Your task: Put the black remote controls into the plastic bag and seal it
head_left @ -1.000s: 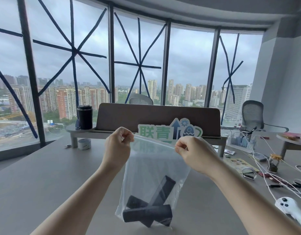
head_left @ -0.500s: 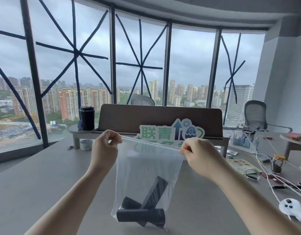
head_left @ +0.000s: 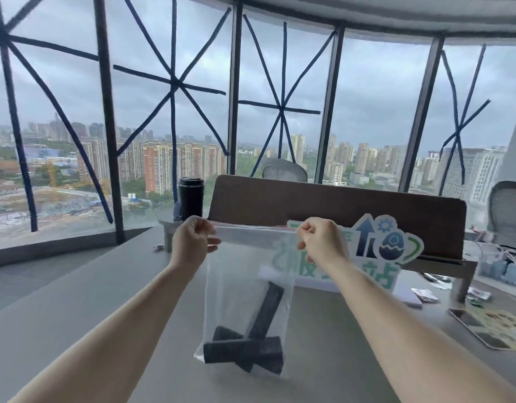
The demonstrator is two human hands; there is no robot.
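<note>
A clear plastic bag [head_left: 239, 286] hangs upright in front of me, its bottom resting near the grey table [head_left: 76, 301]. Black remote controls [head_left: 245, 349] lie crossed at the bottom of the bag, one leaning upward [head_left: 267, 309]. My left hand [head_left: 192, 242] pinches the bag's top strip at its left end. My right hand [head_left: 323, 242] pinches the same strip at the right end. The top edge is stretched straight between the two hands.
Behind the bag stands a brown desk divider [head_left: 338, 216] with a green and blue sign [head_left: 378, 245]. A black tumbler [head_left: 190, 197] sits on a shelf at the left. Cables, cards and a tablet [head_left: 483, 327] lie at the right. Office chairs [head_left: 509, 210] stand by the window.
My view has tilted up and shifted left. Both hands hold the bag's top higher against the divider, with the strip now pulled straight and level between them.
</note>
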